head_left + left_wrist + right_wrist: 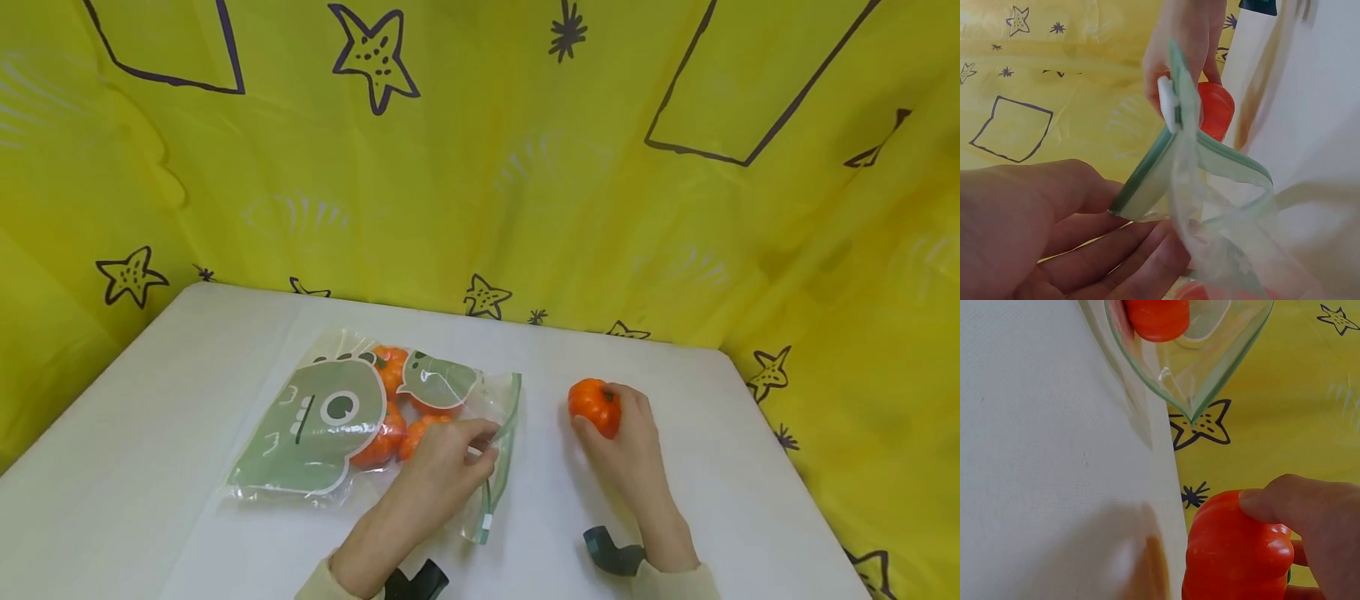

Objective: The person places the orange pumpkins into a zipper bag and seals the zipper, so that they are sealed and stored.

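A clear zip bag (pixel 330 437) with a green cartoon monster print lies on the table, several orange pumpkins (pixel 384 437) inside it. My left hand (pixel 450 458) pinches one side of its green-edged mouth between thumb and fingers. In the left wrist view the mouth gapes, with a white slider (pixel 1167 104) at one end of the zip strip. To the right of the bag, my right hand (pixel 626 442) grips a small ribbed orange pumpkin (pixel 592 404) with a green stem. Thumb and fingers wrap its sides in the right wrist view (pixel 1238 550).
The white table (pixel 247 333) ends at a yellow curtain (pixel 450 192) with drawn stars, which hangs behind and along the sides. A dark wrist mount (pixel 611 552) sits by the right wrist, another (pixel 420 581) by the left.
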`<state>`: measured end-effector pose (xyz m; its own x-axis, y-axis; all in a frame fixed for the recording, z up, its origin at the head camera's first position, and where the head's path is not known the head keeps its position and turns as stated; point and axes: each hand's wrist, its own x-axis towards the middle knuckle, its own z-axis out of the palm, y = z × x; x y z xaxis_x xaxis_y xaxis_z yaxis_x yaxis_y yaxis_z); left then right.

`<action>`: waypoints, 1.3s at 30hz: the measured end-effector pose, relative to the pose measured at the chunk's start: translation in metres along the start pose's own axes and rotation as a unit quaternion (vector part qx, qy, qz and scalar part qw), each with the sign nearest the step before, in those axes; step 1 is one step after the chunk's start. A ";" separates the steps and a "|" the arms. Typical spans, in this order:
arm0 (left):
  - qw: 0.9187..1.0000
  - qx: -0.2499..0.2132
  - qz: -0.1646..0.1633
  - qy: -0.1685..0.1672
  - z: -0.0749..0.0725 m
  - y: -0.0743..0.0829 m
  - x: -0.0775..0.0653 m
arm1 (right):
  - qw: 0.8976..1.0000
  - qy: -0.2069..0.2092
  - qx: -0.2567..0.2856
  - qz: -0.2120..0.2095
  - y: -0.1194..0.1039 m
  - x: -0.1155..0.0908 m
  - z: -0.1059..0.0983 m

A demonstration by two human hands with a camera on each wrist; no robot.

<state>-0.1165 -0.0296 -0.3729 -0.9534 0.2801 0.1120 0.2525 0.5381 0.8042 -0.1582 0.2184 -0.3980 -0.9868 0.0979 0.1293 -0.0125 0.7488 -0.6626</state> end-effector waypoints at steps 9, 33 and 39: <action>0.999 0.038 0.012 0.008 0.001 0.002 0.000 | 1.000 -0.011 0.005 0.002 0.000 -0.001 -0.003; 0.999 0.031 0.003 0.041 -0.001 0.003 -0.005 | 0.999 -0.046 -0.002 -0.022 -0.005 -0.012 0.007; 0.984 0.133 0.068 0.096 -0.001 0.005 -0.009 | 0.999 -0.045 -0.001 -0.028 -0.005 -0.012 0.008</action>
<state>-0.1068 -0.0301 -0.3693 -0.9153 0.2215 0.3365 0.3891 0.7021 0.5964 -0.1481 0.2084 -0.4026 -0.9950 -0.0034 0.1003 -0.0686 0.7523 -0.6552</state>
